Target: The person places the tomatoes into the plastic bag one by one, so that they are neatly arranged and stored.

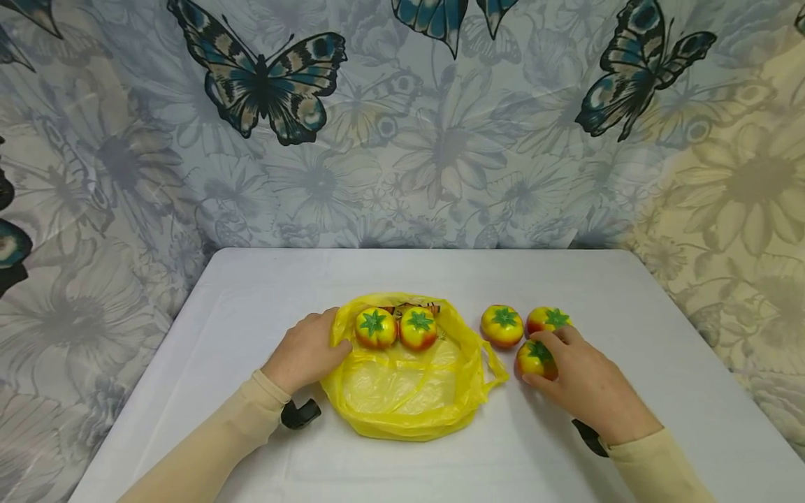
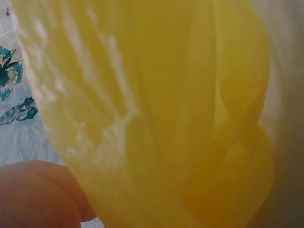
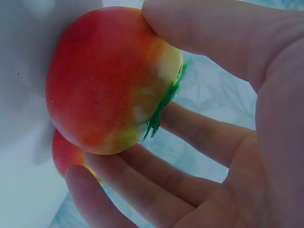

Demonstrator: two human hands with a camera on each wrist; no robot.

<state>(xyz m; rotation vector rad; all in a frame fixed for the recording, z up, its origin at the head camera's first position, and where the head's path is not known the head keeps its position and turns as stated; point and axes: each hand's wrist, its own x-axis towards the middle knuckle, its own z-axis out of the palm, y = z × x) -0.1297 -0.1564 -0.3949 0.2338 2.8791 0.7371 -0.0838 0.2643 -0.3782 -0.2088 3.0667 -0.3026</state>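
A yellow plastic bag (image 1: 402,412) lies with its mouth spread wide on the table. Two red-and-yellow tomatoes (image 1: 375,328) with green star-shaped tops sit inside it, side by side at the far end. My left hand (image 1: 309,353) pinches the bag's left rim, thumb on the inner side; in the left wrist view the bag (image 2: 156,104) hides most of that hand. To the right of the bag, my right hand (image 1: 588,381) holds the nearest of three more tomatoes (image 3: 109,80), thumb on one side and fingers around the other.
Two other loose tomatoes stand just beyond my right hand, one on the left (image 1: 502,326) and one on the right (image 1: 548,319). A bag handle (image 1: 497,363) sticks out toward them. The white table (image 1: 264,279) ends at a butterfly-print cloth backdrop (image 1: 440,154).
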